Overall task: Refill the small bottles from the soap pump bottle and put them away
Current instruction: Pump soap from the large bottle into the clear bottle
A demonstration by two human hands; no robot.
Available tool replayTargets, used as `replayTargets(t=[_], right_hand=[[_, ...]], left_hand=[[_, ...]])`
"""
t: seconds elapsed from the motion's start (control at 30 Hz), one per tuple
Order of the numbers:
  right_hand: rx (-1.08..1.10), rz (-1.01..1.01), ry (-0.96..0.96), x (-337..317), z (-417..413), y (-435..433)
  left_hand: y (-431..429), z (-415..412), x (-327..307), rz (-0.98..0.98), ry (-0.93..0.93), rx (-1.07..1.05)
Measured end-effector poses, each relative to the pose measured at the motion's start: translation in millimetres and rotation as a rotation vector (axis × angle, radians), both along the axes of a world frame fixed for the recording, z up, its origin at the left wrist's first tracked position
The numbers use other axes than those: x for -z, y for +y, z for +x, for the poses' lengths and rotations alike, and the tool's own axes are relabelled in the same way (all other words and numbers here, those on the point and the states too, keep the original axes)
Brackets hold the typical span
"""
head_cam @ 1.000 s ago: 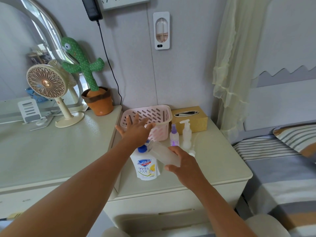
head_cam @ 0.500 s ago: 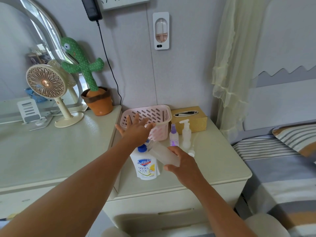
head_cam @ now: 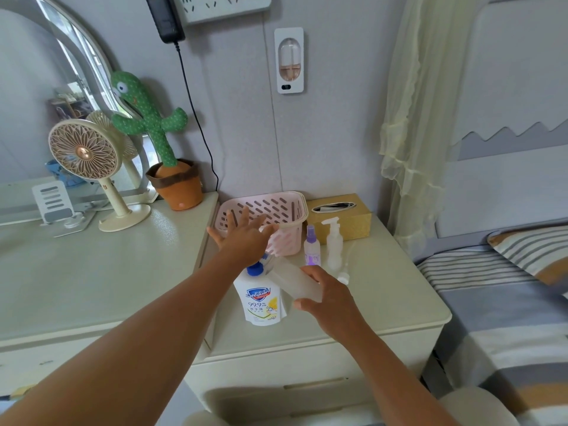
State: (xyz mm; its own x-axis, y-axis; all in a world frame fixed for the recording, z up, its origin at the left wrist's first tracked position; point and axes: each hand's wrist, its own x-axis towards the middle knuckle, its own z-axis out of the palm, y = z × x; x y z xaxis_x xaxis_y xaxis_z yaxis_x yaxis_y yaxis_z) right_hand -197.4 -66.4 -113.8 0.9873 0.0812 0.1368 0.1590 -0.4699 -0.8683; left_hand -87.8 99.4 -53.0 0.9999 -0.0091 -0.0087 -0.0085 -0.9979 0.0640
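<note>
A white soap pump bottle with a blue collar stands near the front of the nightstand. My left hand lies flat on its pump head, fingers spread. My right hand grips a small frosted bottle, tilted with its mouth at the pump's spout. Behind them a small purple spray bottle and a small frosted pump bottle stand upright. A loose white cap lies beside my right hand. The pink basket sits at the back.
A gold tissue box is right of the basket. On the dresser to the left stand a plush cactus in a pot, a desk fan and a mirror. A bed adjoins the nightstand on the right, with a curtain above.
</note>
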Motion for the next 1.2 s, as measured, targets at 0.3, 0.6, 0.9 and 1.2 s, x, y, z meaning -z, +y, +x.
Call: replayTargets(t=[0.3,0.6,0.9,1.2], right_hand=[[-0.006,-0.027,-0.001,3,4,-1],[-0.006,-0.035,-0.013,2,5,-1],[-0.002,-0.043,-0.007,6,6,-1],[-0.001,-0.039,-0.020,2,4,-2]], left_hand=[[2,1,5,-0.019,0.021,-0.005],[0,-2,-2,0.019,0.004,0.015],[0,-2,3,0.022,0.007,0.021],[-1,-1,-2,-0.004,-0.004,0.013]])
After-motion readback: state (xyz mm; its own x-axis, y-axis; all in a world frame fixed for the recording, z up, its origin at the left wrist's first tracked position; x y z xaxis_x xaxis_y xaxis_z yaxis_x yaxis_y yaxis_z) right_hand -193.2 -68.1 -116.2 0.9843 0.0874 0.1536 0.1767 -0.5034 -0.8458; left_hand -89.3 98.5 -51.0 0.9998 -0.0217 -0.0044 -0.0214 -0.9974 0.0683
